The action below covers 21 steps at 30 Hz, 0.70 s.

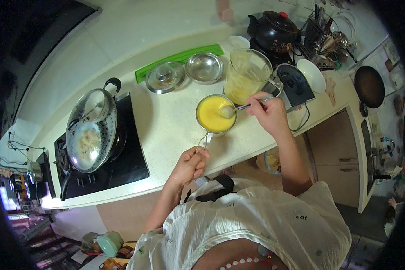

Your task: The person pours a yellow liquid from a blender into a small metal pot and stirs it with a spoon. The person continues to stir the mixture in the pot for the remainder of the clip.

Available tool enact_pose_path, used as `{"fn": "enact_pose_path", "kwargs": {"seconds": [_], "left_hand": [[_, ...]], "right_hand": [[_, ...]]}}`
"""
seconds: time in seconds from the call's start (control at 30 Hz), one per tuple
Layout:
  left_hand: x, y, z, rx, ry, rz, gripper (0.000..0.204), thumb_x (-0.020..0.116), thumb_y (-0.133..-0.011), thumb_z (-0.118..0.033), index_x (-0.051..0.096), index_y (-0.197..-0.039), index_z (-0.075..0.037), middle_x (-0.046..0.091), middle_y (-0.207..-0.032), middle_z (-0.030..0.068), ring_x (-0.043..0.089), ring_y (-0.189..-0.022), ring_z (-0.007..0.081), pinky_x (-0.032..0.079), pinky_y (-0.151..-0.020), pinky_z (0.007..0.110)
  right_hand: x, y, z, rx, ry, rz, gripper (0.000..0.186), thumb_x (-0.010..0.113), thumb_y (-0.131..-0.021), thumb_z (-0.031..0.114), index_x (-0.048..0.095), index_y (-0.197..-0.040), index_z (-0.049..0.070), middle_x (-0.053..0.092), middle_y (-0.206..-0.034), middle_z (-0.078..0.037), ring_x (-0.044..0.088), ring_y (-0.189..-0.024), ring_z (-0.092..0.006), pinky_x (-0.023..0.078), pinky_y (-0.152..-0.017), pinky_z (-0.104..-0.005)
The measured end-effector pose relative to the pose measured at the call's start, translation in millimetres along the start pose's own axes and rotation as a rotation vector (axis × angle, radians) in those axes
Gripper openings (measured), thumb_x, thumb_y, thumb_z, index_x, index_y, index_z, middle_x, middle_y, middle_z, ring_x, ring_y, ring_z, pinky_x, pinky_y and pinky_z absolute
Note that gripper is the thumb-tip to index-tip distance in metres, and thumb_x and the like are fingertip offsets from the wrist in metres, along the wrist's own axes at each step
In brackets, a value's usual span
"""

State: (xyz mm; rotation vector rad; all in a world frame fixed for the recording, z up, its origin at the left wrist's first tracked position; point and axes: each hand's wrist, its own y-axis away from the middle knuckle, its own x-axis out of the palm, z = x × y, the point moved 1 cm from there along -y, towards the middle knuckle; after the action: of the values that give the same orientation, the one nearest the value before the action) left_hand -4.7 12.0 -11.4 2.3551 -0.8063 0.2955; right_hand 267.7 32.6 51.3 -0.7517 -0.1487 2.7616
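My left hand (191, 164) is closed around the wire handle of a round metal-rimmed vessel (206, 130) near the counter's front edge; whether it is a strainer or a cup I cannot tell. Smooth yellow liquid (210, 113) fills it almost to the rim. In my right hand (270, 112) is a metal spoon (244, 107), gripped by its handle, with its bowl dipped into the right side of the liquid. Just behind my right hand stands a clear jug (243, 83), its walls smeared with pale yellow residue.
A lidded wok (92, 130) sits on the black stove (126, 153) at left. Behind the vessel are a metal bowl (204, 68) and a glass lid (164, 77). A black appliance base (294, 84), white bowl (311, 75) and dark kettle (276, 33) stand at right.
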Motion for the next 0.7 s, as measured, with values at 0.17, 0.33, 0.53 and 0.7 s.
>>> {"fn": "enact_pose_path", "kwargs": {"seconds": [0.17,0.33,0.53,0.7], "left_hand": [[-5,-6,10,0.016,0.062,0.027,0.025,0.043,-0.103,-0.027,0.054,-0.095,-0.005,0.032,-0.055,-0.0067,0.026,-0.043,0.0043,0.021,-0.039,0.022],[-3,-4,7,0.01,0.031,0.009,0.025,0.043,-0.103,-0.028,0.054,-0.095,-0.006,0.032,-0.055,-0.0069,0.028,-0.042,0.0043,0.022,-0.038,0.022],[-6,-6,10,0.012,0.029,0.014,0.025,0.042,-0.103,-0.027,0.054,-0.095,-0.006,0.032,-0.055,-0.0072,0.028,-0.042,0.0042,0.022,-0.038,0.021],[-5,-8,11,0.028,0.061,0.035,0.024,0.042,-0.103,-0.025,0.054,-0.094,-0.006,0.031,-0.055,-0.007,0.026,-0.042,0.0043,0.021,-0.038,0.022]], "right_hand": [[12,-1,2,-0.04,-0.006,0.024,0.015,0.058,-0.092,0.006,0.068,-0.087,-0.005,0.068,-0.077,-0.005,0.068,-0.068,-0.0117,0.054,-0.061,-0.0242],[-2,6,3,-0.029,-0.05,0.014,0.015,0.059,-0.092,0.009,0.067,-0.091,-0.004,0.07,-0.075,-0.006,0.067,-0.066,-0.0111,0.052,-0.06,-0.0228],[1,0,1,-0.065,0.069,-0.004,0.013,0.059,-0.092,0.008,0.068,-0.093,-0.002,0.069,-0.073,-0.008,0.067,-0.066,-0.0095,0.052,-0.059,-0.0231],[9,11,-4,-0.076,-0.107,0.034,0.012,0.06,-0.092,0.007,0.067,-0.092,-0.003,0.069,-0.073,-0.008,0.068,-0.07,-0.01,0.052,-0.06,-0.0234]]}}
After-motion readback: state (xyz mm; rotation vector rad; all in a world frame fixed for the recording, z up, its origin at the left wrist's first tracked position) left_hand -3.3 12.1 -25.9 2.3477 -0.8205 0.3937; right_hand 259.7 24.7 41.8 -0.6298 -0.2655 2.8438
